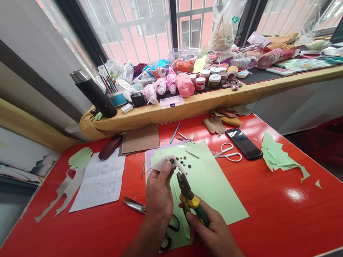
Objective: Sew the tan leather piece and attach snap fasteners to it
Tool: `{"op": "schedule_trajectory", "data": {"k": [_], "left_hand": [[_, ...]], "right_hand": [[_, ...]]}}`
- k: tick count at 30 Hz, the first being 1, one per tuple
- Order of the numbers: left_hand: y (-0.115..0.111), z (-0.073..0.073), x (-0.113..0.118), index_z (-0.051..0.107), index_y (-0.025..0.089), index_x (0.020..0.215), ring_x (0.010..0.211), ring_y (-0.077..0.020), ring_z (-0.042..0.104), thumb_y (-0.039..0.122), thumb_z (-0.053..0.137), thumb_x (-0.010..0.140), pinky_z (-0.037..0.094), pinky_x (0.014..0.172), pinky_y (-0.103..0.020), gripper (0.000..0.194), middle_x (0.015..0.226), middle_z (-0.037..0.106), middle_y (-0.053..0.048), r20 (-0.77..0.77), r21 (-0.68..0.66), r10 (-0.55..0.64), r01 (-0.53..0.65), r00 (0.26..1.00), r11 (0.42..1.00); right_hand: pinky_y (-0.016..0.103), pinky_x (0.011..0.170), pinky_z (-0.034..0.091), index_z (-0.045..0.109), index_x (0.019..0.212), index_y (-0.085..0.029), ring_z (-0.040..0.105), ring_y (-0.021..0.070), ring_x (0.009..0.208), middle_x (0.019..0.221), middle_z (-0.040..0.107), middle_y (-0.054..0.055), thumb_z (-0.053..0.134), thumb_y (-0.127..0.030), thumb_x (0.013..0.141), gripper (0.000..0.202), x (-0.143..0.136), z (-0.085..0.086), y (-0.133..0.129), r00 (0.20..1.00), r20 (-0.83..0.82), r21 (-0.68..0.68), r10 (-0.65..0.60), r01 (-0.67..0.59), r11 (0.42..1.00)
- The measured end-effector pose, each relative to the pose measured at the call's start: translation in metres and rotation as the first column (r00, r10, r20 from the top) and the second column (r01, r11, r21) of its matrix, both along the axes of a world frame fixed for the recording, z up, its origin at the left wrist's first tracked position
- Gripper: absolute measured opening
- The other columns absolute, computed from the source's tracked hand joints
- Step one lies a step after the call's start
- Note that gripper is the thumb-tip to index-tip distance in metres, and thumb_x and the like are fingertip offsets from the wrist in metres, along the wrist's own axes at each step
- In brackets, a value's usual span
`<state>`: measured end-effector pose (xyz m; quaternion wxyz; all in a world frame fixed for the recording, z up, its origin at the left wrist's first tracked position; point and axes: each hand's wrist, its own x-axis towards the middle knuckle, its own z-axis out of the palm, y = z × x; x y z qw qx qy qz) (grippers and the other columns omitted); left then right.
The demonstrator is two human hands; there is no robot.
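My left hand [160, 191] pinches a small whitish piece of material [161, 163] with a dark round part [172, 161] on it, above the green paper. My right hand [208, 225] is wrapped round the yellow and dark green handles of the pliers [190, 199]. The jaws point up, just below the right end of the whitish piece; whether they touch it I cannot tell. Several small dark rings [189, 166] lie on the green paper [216, 188] right of my left hand. Black-handled scissors [135, 205] lie partly hidden under my left wrist.
White-handled scissors [231, 154], a black phone [244, 144] and green scraps [278, 157] lie to the right on the red table [276, 223]. A drawn sheet [100, 181], a dark case [110, 147] and brown board [140, 139] are left. Behind stands a cluttered ledge with a black flask [95, 95].
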<state>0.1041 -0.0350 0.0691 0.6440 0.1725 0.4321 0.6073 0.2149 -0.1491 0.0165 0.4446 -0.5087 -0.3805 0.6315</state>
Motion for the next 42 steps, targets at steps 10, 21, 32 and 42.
{"op": "schedule_trajectory", "data": {"k": [10, 21, 32, 42], "left_hand": [[-0.010, 0.004, 0.010, 0.080, 0.021, 0.093, 0.094, -0.0192, 0.072, 0.033, 0.094, 0.066, 0.055, 0.088, -0.030, 0.032, 0.097, 0.080, -0.003, -0.050, -0.005, 0.008, -0.008, 0.999, 1.000], [-0.012, -0.008, 0.009, 0.079, 0.021, 0.103, 0.098, -0.0216, 0.073, 0.037, 0.087, 0.078, 0.055, 0.092, -0.031, 0.031, 0.105, 0.080, -0.004, -0.288, 0.144, 0.056, -0.015, 0.956, 0.989], [-0.016, -0.017, 0.001, 0.078, 0.019, 0.104, 0.100, -0.0230, 0.075, 0.033, 0.081, 0.085, 0.056, 0.091, -0.030, 0.024, 0.108, 0.081, -0.006, -0.474, 0.216, 0.111, -0.007, 0.873, 0.976], [-0.017, -0.022, -0.006, 0.078, 0.015, 0.102, 0.094, -0.0247, 0.077, 0.034, 0.078, 0.085, 0.061, 0.085, -0.034, 0.026, 0.102, 0.082, -0.009, -0.583, 0.261, 0.147, 0.013, 0.799, 0.965]], "right_hand": [[0.029, 0.055, 0.051, 0.054, 0.152, -0.018, 0.058, 0.0172, 0.053, 0.061, 0.060, -0.002, 0.059, -0.062, 0.100, 0.068, -0.008, -0.002, 0.004, 0.997, 0.063, 0.001, -0.042, 0.042, 0.999], [0.031, 0.054, 0.054, 0.054, 0.153, -0.022, 0.059, 0.0172, 0.053, 0.075, 0.068, 0.002, 0.061, -0.060, 0.098, 0.067, -0.009, -0.001, 0.007, 0.995, 0.082, 0.016, -0.061, 0.060, 0.998], [0.031, 0.056, 0.056, 0.051, 0.156, -0.022, 0.064, 0.0192, 0.058, 0.066, 0.064, -0.001, 0.060, -0.058, 0.100, 0.068, -0.008, 0.004, 0.007, 0.997, 0.071, 0.023, -0.016, 0.014, 1.000], [0.032, 0.059, 0.059, 0.051, 0.156, -0.025, 0.068, 0.0195, 0.068, 0.086, 0.066, 0.003, 0.063, -0.058, 0.098, 0.068, -0.006, 0.002, 0.005, 1.000, -0.004, 0.018, 0.002, -0.002, 1.000]]}}
